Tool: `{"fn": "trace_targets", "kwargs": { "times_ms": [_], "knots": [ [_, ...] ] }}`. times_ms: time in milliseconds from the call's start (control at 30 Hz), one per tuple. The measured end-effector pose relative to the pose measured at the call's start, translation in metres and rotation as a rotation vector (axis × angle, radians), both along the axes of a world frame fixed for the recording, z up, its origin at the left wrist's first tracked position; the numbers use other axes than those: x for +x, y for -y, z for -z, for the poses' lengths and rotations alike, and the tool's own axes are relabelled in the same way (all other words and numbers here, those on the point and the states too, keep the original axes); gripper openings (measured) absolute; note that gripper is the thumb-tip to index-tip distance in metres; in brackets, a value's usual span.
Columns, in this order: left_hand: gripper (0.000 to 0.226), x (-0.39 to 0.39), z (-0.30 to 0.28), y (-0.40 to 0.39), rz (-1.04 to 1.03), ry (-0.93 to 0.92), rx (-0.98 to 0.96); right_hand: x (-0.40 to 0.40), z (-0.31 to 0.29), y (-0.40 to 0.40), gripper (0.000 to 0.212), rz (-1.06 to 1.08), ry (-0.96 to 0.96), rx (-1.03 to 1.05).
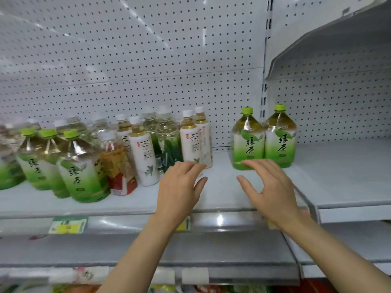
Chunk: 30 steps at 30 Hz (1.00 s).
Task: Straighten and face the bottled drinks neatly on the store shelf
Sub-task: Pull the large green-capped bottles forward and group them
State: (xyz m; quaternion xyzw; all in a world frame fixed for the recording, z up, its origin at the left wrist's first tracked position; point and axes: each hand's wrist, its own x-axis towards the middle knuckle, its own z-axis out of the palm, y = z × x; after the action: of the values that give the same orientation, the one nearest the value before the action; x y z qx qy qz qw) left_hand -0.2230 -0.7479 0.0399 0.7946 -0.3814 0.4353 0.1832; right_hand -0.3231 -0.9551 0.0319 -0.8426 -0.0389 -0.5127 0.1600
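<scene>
Head view shows both hands reaching over the white shelf [222, 195], palms down, fingers spread and holding nothing. Left hand [179, 187] hovers with its fingertips [195, 166] at the base of a white-labelled tea bottle [191, 140]; motion blur makes it hard to say whether they actually touch it. Right hand [273, 193] is open too, thumb stretched toward the left hand, its fingertips in front of the lower edge of a green tea bottle [247, 142] with a lime cap. Just right of that bottle, touching it side by side, stands a second green tea bottle [280, 140], both upright with labels facing forward. Between the two hands lies a bare strip of shelf.

Behind the left hand's fingers a second white-labelled bottle [205, 138] stands close against the first. Further left of the left hand comes a crowded group: another white tea bottle [143, 157], clear bottles with green lower halves [167, 138], a bottle with a red and yellow label [118, 166], then three large green tea bottles [82, 168] leaning unevenly near the shelf's front. Below the wrists runs the shelf's price rail [69, 225] with a yellow-green tag, and behind everything rises a white pegboard back panel [127, 60].
</scene>
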Motion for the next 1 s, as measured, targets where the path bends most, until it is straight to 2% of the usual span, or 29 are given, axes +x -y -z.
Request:
{"fn": "trace_targets", "kwargs": {
  "times_ms": [500,700,867,1000],
  "knots": [
    [0.026,-0.002,0.031,-0.234,-0.191,-0.057,0.032,0.045,0.03,-0.227,0.039,-0.133,-0.088,-0.049],
    [0.032,0.032,0.033,-0.287,-0.29,-0.184,0.009,0.082,0.024,-0.269,0.037,-0.185,-0.119,-0.088],
    [0.03,0.076,0.03,-0.312,-0.37,-0.239,-0.09,0.117,0.021,-0.285,0.037,-0.216,-0.087,-0.125],
    [0.052,0.112,0.014,-0.321,-0.441,-0.358,-0.241,0.139,0.021,-0.292,0.037,-0.231,-0.104,-0.135]
  ]
}}
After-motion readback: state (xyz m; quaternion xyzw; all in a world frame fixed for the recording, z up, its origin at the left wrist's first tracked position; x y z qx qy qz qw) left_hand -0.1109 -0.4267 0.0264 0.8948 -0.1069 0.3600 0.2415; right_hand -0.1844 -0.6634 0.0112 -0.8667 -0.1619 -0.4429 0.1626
